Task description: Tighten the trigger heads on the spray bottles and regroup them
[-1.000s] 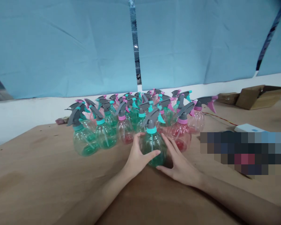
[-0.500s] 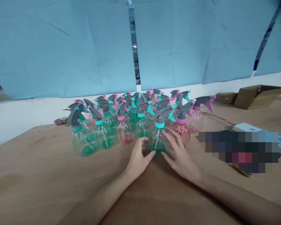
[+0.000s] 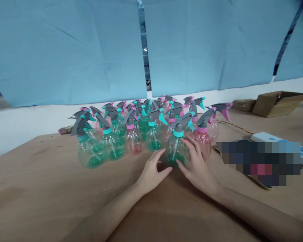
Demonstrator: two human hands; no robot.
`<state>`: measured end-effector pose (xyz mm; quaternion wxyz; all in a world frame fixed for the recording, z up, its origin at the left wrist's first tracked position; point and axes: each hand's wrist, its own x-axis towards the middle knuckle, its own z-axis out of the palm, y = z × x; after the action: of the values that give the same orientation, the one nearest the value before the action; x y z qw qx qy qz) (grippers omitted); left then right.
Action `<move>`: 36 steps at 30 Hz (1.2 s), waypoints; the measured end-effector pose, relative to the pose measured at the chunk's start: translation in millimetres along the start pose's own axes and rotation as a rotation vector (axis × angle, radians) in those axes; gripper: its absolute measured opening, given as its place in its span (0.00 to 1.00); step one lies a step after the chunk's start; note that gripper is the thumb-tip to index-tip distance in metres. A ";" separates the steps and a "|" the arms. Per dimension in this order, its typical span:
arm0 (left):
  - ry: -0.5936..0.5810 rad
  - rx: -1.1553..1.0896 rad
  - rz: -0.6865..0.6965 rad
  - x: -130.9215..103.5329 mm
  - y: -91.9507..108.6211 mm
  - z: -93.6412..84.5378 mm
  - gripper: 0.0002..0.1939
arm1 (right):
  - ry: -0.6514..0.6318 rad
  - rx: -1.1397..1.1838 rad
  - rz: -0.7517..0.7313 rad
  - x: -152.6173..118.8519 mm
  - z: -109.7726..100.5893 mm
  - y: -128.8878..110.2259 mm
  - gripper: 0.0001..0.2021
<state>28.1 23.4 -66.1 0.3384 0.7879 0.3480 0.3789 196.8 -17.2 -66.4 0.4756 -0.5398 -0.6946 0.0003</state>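
Note:
A green spray bottle (image 3: pixel 176 153) with a turquoise collar and grey head stands upright at the front of a group of bottles. My right hand (image 3: pixel 198 164) is around its right side, thumb at the front and fingers at the back, touching it. On its left, my left hand (image 3: pixel 154 171) has thumb and fingers spread apart and holds nothing. Just behind my right hand is a red bottle (image 3: pixel 204 144) with a pink collar. Another green bottle (image 3: pixel 154 137) stands behind my left hand, beside a clear pink one (image 3: pixel 134 141).
Several more green and pink bottles stand behind, with a green one (image 3: pixel 91 153) at the left end. At right are a pixelated dark item (image 3: pixel 257 161), a white power strip (image 3: pixel 265 137), a thin wire and an open cardboard box (image 3: pixel 272 105). A blue curtain (image 3: pixel 91 50) hangs behind the wooden table (image 3: pixel 53 195).
The front green bottle and the red one beside it have shifted right, with my right hand. My left hand has moved slightly right and now sits a little apart from the green bottle.

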 end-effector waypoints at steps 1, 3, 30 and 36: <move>-0.015 0.011 0.006 -0.1 -0.3 0.1 0.29 | 0.012 -0.008 0.000 0.0 0.4 0.6 0.29; -0.055 0.034 0.017 -0.5 -0.9 -0.1 0.31 | 0.038 -0.019 -0.006 0.0 1.5 2.4 0.29; -0.325 0.345 0.089 0.5 3.4 -2.0 0.29 | -0.173 0.033 -0.358 1.3 -7.1 -2.7 0.29; -0.375 0.714 0.035 -20.2 7.4 -5.4 0.29 | -0.577 0.072 -0.295 -12.8 12.3 17.4 0.32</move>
<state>16.2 4.8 -64.9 0.0944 0.9172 0.3766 0.0896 201.2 -13.2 -90.5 0.2730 -0.3938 -0.8709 0.1090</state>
